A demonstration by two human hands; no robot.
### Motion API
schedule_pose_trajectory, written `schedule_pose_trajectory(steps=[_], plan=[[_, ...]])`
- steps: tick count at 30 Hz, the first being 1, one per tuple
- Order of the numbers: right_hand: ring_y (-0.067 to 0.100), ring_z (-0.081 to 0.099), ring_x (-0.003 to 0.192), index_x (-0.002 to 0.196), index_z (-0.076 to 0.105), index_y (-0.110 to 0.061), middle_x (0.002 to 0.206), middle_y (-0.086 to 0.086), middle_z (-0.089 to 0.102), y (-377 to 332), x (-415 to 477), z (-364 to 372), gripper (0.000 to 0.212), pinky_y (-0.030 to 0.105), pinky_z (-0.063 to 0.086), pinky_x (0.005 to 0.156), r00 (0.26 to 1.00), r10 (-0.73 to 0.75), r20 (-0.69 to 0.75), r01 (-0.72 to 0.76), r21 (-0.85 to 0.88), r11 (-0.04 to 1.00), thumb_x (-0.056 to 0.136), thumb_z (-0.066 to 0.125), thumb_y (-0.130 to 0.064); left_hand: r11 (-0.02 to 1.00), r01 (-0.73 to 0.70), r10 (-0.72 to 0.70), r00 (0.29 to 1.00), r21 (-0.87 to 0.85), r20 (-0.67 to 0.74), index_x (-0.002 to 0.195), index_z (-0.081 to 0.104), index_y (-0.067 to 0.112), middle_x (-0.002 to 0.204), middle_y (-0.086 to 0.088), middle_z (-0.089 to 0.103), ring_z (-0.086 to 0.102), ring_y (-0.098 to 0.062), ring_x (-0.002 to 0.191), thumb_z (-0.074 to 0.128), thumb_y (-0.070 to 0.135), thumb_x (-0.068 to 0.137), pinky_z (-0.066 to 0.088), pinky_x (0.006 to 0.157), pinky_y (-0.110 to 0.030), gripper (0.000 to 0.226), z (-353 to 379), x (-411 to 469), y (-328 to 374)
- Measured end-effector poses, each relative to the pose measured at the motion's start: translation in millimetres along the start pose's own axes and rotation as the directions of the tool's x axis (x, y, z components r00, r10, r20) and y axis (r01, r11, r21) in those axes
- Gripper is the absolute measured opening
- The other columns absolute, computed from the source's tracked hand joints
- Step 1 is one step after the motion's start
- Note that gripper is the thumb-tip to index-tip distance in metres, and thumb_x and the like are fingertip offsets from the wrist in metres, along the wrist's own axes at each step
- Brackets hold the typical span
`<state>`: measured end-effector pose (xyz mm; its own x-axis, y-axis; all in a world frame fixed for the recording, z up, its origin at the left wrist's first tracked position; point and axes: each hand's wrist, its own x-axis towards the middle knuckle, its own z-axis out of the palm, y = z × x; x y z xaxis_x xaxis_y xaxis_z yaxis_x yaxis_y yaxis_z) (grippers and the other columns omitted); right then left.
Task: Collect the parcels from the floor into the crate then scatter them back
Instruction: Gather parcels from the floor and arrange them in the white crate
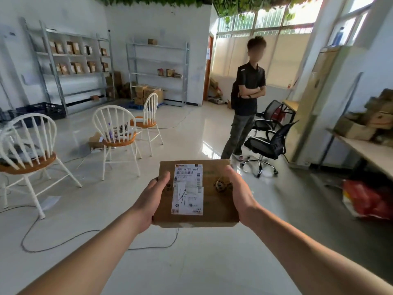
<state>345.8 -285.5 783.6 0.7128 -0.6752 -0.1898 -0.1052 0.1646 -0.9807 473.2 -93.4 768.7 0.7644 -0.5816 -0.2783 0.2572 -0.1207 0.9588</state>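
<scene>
L hand (151, 199) + R hand (238, 191) clamped on opp. side edges of flat cardboard parcel (194, 193), held level at arm's length above floor (191, 262), label up, prob. for carrying; no crate in view.

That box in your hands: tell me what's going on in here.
A person holds a flat cardboard parcel out in front, label side up, the left hand gripping its left edge and the right hand its right edge. It is held above the pale tiled floor. No crate for it can be made out for certain. Another person stands ahead with arms folded, beside black office chairs. White chairs stand to the left.
</scene>
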Motion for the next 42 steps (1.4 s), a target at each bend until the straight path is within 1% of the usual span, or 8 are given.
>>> schedule_pose_trajectory(steps=[5,10,17,23,26,31,35,42], plan=[[0.028,0.068,0.115,0.129,0.063,-0.026,0.124,0.008,0.071,-13.8,-9.1,-103.2,0.085,0.053,0.053,0.104,0.993,-0.073,-0.095,0.073,-0.002,0.997,0.064,0.064,-0.080,0.998,-0.049,0.045,0.991,0.035,0.124,0.131,0.052,0.033,0.111,-0.005,0.075,0.072,-0.030,0.103,0.049,0.088,0.066,0.057,0.089,-0.058,0.086,101.9,-0.4,7.3],[0.025,0.068,0.108,0.128,0.060,-0.017,0.116,0.007,0.069,-26.9,-24.3,-192.7,0.073,0.047,0.054,0.100,0.968,-0.126,-0.217,0.119,-0.046,0.992,0.084,0.059,-0.076,0.994,-0.089,0.073,0.968,0.059,0.239,0.135,0.048,0.030,0.117,-0.005,0.072,0.071,-0.028,0.105,0.047,0.082,0.072,0.058,0.087,-0.054,0.082,194.6,3.8,14.0],[0.027,0.070,0.109,0.122,0.066,-0.023,0.118,0.007,0.072,-28.4,-51.2,-291.5,0.096,0.053,0.054,0.100,0.893,-0.125,-0.431,0.114,-0.052,0.992,0.060,0.061,-0.096,0.990,-0.113,0.062,0.889,0.085,0.454,0.138,0.048,0.032,0.118,-0.005,0.072,0.070,-0.029,0.106,0.047,0.080,0.075,0.059,0.082,-0.050,0.079,297.1,7.2,18.9],[0.018,0.066,0.108,0.131,0.058,-0.018,0.120,0.003,0.068,-21.4,-103.3,-342.3,0.065,0.040,0.054,0.089,0.773,-0.122,-0.623,0.104,-0.066,0.992,0.091,0.057,-0.070,0.996,-0.043,-0.019,0.757,0.079,0.653,0.144,0.045,0.038,0.127,-0.005,0.070,0.069,-0.033,0.113,0.065,0.089,0.064,0.054,0.092,-0.062,0.097,364.6,12.7,9.8],[0.023,0.069,0.107,0.133,0.058,-0.016,0.117,0.006,0.070,-18.4,-130.7,-362.1,0.066,0.048,0.056,0.098,0.693,-0.107,-0.713,0.101,-0.050,0.994,0.092,0.058,-0.068,0.995,-0.047,-0.029,0.675,0.083,0.737,0.144,0.045,0.036,0.130,-0.003,0.068,0.067,-0.032,0.116,0.065,0.093,0.058,0.052,0.096,-0.061,0.105,397.5,8.2,-0.2],[0.029,0.072,0.103,0.136,0.052,-0.018,0.117,0.012,0.069,-3.8,-185.1,-380.0,0.072,0.053,0.062,0.086,0.572,-0.042,-0.819,0.103,0.021,0.994,0.089,0.059,-0.072,0.995,-0.055,-0.041,0.526,0.082,0.850,0.138,0.048,0.026,0.118,-0.008,0.074,0.073,-0.032,0.104,0.055,0.076,0.078,0.058,0.087,-0.057,0.078,448.2,-22.3,-16.2],[0.027,0.072,0.100,0.142,0.042,-0.020,0.117,0.012,0.066,8.6,-236.0,-389.4,0.064,0.040,0.063,0.065,0.471,-0.020,-0.882,0.092,0.026,0.995,0.097,0.054,-0.063,0.995,-0.012,-0.088,0.399,0.101,0.913,0.139,0.046,0.024,0.118,-0.011,0.073,0.072,-0.035,0.105,0.054,0.071,0.083,0.055,0.090,-0.062,0.073,484.4,-52.9,-36.3],[0.020,0.068,0.099,0.142,0.042,-0.017,0.115,0.007,0.066,33.3,-328.2,-420.6,0.061,0.031,0.054,0.067,0.289,-0.037,-0.957,0.086,-0.013,0.996,0.100,0.051,-0.059,0.985,0.026,-0.173,0.221,0.172,0.960,0.137,0.047,0.027,0.123,-0.013,0.071,0.069,-0.039,0.110,0.065,0.077,0.076,0.053,0.091,-0.066,0.082,545.2,-120.7,-75.4]])
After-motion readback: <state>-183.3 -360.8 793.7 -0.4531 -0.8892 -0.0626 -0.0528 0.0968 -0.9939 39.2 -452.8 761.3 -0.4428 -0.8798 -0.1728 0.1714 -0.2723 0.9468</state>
